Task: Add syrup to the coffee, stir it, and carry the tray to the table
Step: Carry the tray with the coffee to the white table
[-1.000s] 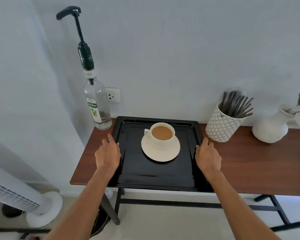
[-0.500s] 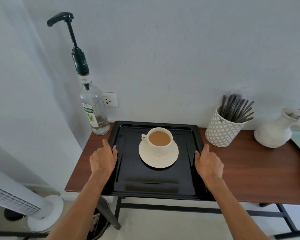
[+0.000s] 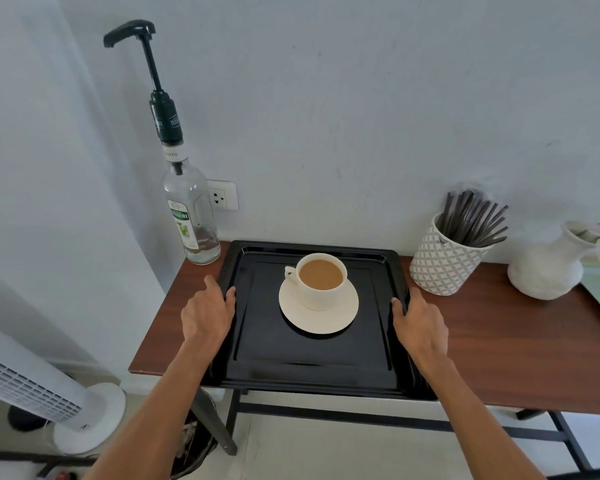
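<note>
A black tray lies on the brown side table, its front edge past the table's front. On it a white cup of milky coffee stands on a white saucer. My left hand grips the tray's left rim, thumb over the edge. My right hand grips the right rim the same way. The clear syrup bottle with a tall black pump stands at the table's back left corner, nearly empty.
A patterned white pot of dark stir sticks stands right of the tray. A white jug vase sits further right. A wall socket is behind the bottle. A white tower fan stands on the floor at left.
Both hands have closed onto the tray's side rims, thumbs now curled over the edges. The view has tilted up and moved slightly back.
</note>
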A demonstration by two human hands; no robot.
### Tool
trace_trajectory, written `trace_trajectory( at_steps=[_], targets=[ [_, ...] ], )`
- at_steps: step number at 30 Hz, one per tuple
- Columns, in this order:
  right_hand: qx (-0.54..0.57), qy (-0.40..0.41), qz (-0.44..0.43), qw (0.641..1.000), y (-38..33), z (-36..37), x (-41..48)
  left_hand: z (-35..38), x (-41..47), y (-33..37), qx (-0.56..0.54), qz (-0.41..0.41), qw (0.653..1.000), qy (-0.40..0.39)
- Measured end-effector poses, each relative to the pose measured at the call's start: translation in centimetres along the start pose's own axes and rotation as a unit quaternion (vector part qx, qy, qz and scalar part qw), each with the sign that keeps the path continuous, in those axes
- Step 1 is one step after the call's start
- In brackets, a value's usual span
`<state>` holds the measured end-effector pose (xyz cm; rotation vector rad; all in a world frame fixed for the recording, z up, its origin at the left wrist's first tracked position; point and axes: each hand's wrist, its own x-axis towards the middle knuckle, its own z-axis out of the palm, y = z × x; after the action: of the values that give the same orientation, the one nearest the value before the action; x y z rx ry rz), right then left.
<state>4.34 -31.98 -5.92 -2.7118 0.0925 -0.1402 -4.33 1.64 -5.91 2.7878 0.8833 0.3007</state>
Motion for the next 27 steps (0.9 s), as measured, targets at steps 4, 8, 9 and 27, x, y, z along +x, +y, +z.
trace_trajectory(
  at_steps=[4,8,9,27],
  targets=[
    [0.006,-0.004,0.002,1.0,0.3,-0.4,-0.3,-0.3,-0.9,-0.1,-0.019,-0.007,1.0,0.0],
    [0.01,-0.009,-0.006,1.0,0.6,-1.0,-0.9,-0.6,-2.2,-0.3,-0.035,-0.019,0.999,0.006],
    [0.011,-0.011,-0.009,1.0,0.6,-1.2,-1.1,-0.7,-2.6,-0.4,-0.039,-0.023,0.999,0.007],
    [0.045,-0.027,-0.11,0.993,-2.2,-2.3,-4.7,-3.7,-9.7,-6.6,-0.105,-0.094,0.988,0.068]
  ],
)
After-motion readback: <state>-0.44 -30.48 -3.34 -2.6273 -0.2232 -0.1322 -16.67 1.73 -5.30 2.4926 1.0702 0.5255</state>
